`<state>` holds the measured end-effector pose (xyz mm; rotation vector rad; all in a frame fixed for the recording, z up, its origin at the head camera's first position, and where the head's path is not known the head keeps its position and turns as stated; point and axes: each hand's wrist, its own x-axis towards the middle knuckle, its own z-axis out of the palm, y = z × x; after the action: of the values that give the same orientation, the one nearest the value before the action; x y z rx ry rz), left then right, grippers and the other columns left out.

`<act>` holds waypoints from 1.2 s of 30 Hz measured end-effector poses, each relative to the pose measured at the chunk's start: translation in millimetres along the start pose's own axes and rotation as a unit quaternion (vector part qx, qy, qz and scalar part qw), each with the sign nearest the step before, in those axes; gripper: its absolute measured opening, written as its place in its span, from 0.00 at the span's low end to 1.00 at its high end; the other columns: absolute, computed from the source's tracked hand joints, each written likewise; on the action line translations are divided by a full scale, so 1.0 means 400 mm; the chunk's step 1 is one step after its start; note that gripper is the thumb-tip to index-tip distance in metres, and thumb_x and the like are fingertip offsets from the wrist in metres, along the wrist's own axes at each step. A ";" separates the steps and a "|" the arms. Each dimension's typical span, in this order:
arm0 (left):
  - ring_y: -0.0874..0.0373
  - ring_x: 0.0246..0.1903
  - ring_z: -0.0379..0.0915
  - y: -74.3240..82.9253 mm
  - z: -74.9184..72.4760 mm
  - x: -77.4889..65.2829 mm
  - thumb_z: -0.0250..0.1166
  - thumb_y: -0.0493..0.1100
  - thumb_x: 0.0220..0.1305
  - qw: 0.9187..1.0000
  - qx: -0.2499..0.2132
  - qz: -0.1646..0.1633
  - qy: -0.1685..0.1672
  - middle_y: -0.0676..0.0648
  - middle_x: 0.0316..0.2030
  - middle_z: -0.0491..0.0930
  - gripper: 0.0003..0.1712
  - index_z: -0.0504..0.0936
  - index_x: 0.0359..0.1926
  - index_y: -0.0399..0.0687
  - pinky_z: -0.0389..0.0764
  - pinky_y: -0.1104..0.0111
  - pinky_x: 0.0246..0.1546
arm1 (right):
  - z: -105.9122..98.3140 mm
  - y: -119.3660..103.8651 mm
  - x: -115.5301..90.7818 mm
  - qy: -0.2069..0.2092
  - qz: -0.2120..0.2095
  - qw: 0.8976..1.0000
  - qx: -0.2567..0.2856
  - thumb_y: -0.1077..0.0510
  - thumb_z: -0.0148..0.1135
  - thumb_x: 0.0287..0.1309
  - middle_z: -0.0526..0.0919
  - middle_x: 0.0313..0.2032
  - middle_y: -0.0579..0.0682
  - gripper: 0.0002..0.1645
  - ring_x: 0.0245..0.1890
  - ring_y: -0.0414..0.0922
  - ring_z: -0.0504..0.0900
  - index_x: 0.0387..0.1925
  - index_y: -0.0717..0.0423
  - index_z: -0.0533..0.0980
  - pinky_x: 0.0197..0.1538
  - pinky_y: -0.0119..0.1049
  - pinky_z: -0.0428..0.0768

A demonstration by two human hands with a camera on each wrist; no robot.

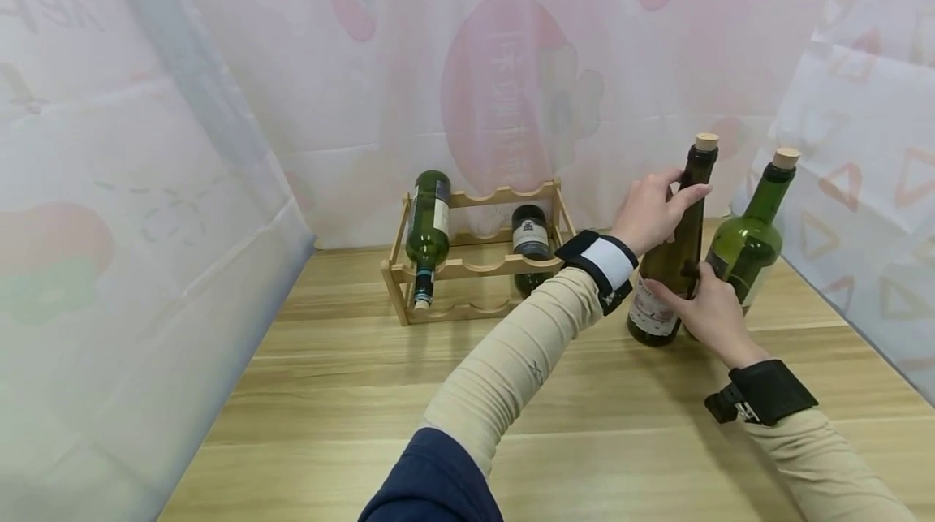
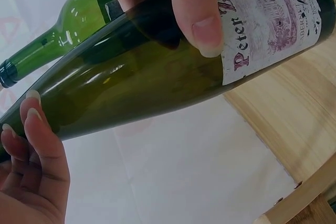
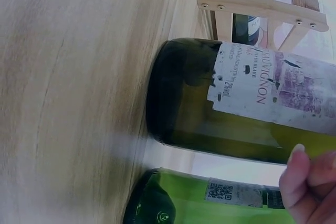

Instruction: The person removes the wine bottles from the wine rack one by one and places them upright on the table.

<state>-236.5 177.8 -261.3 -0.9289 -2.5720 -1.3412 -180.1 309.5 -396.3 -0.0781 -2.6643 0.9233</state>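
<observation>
A dark olive-green wine bottle with a cork in its mouth and a worn white label stands nearly upright at the right. My left hand grips it round the neck, thumb on one side and fingers on the other. Lower down, my right hand holds the same bottle's body, its thumb near the label's top edge. Whether the base touches the table cannot be told. Just behind and to the right is a lighter green corked bottle, partly hidden by the held bottle and my right hand.
A wooden wine rack stands left of the hands. One green bottle lies on its upper left, neck towards me; a dark bottle lies lower at its right. Printed curtains hang behind and beside the wooden table.
</observation>
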 end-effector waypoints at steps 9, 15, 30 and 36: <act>0.64 0.16 0.78 0.007 0.001 -0.007 0.56 0.58 0.69 1.000 -0.003 0.001 0.002 0.51 0.35 0.85 0.20 0.78 0.54 0.55 0.78 0.80 0.20 | -0.020 -0.004 -0.007 0.007 -0.018 1.000 -0.023 0.31 0.60 0.56 0.80 0.35 0.75 0.46 0.30 0.59 0.82 0.49 0.72 0.68 0.24 0.37 0.73; 0.64 0.18 0.79 0.011 -0.004 -0.004 0.55 0.59 0.69 1.000 -0.005 -0.006 0.005 0.51 0.37 0.85 0.20 0.78 0.55 0.56 0.78 0.79 0.22 | -0.037 -0.014 -0.003 0.013 -0.029 0.998 -0.053 0.29 0.59 0.55 0.81 0.27 0.69 0.44 0.22 0.55 0.81 0.43 0.70 0.72 0.20 0.38 0.72; 0.61 0.16 0.78 -0.004 0.015 -0.013 0.55 0.61 0.68 0.999 -0.009 -0.033 -0.002 0.50 0.37 0.85 0.22 0.76 0.57 0.58 0.78 0.77 0.18 | -0.041 -0.020 -0.061 0.035 -0.077 0.992 -0.091 0.35 0.56 0.63 0.66 0.09 0.46 0.33 0.11 0.43 0.66 0.13 0.54 0.68 0.17 0.34 0.60; 0.62 0.17 0.78 -0.016 0.017 -0.019 0.53 0.62 0.70 0.999 -0.003 -0.035 -0.006 0.51 0.36 0.84 0.23 0.75 0.58 0.58 0.77 0.77 0.18 | -0.040 -0.023 -0.072 0.042 -0.091 0.990 -0.101 0.37 0.55 0.65 0.64 0.08 0.43 0.34 0.10 0.42 0.64 0.08 0.50 0.67 0.16 0.32 0.58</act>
<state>-232.5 176.6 -272.4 -0.8588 -2.6347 -1.3658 -147.4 307.2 -386.9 0.0771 -2.6264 0.5807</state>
